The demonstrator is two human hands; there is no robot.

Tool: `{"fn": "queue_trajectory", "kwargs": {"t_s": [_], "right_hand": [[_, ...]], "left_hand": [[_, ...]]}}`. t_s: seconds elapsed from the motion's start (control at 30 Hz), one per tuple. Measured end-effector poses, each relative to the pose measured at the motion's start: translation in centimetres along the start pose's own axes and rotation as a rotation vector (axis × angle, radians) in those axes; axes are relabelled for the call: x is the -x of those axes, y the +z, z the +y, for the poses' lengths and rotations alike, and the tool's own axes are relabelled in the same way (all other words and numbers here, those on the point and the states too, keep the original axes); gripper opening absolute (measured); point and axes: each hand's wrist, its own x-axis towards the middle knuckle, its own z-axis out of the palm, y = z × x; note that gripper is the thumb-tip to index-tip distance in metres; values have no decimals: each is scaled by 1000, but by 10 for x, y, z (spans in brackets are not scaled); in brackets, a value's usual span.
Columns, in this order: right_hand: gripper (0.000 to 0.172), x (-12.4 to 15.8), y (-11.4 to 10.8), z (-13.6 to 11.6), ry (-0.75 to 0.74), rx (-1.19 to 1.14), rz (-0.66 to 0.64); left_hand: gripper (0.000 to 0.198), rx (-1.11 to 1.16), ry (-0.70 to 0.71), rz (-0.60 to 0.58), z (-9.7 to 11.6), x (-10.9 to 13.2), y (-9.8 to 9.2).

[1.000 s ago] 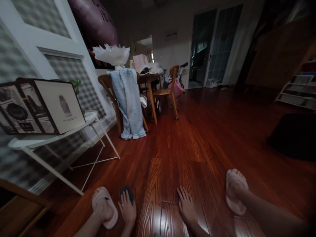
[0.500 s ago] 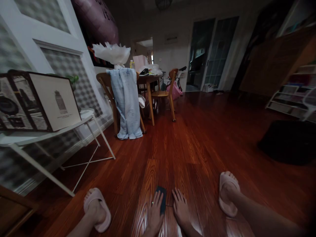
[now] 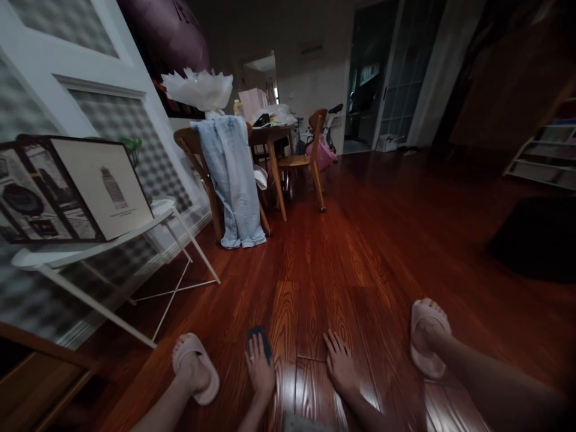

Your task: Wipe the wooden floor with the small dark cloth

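My left hand (image 3: 261, 372) presses down on a dark teal cloth-like pad (image 3: 255, 334), which lies flat on the wooden floor (image 3: 310, 258). Its fingers stretch over the pad, and a ring shows on one of them; the palm hides part of the pad. To the right, my right hand (image 3: 341, 362) rests on the bare boards, palm down, fingers extended and nothing in it. Both hands lie between my two feet in pink slippers, the left slipper (image 3: 209, 384) and the right slipper (image 3: 423, 360).
A white side table (image 3: 103, 255) holding a printed box (image 3: 114, 186) stands left. Light blue jeans (image 3: 234, 186) hang over a chair by the wooden dining table (image 3: 274, 150). A dark bulky object (image 3: 535, 240) sits at right. Something grey (image 3: 306, 423) shows at the bottom edge.
My left hand has slid to the left across the floor, and the pad has moved with it. The gap between my hands has widened. The view has shifted slightly, and something grey appears at the bottom edge.
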Motion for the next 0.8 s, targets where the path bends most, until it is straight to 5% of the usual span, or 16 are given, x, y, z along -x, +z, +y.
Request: {"fn": "queue_trajectory", "kwargs": {"t_s": [0.33, 0.43, 0.63, 0.73, 0.8], "right_hand": [[59, -1, 5, 1, -35, -9, 61], [61, -1, 9, 4, -54, -10, 99], [61, -3, 8, 3, -53, -26, 74], [61, -3, 8, 2, -45, -21, 92], [60, -3, 8, 2, -48, -18, 111]], "left_hand": [[44, 77, 328, -155, 111, -2, 53], [60, 49, 257, -109, 99, -9, 41], [66, -114, -201, 87, 13, -16, -4], [64, -124, -225, 93, 15, -11, 1], [61, -79, -81, 31, 32, -4, 14]]}}
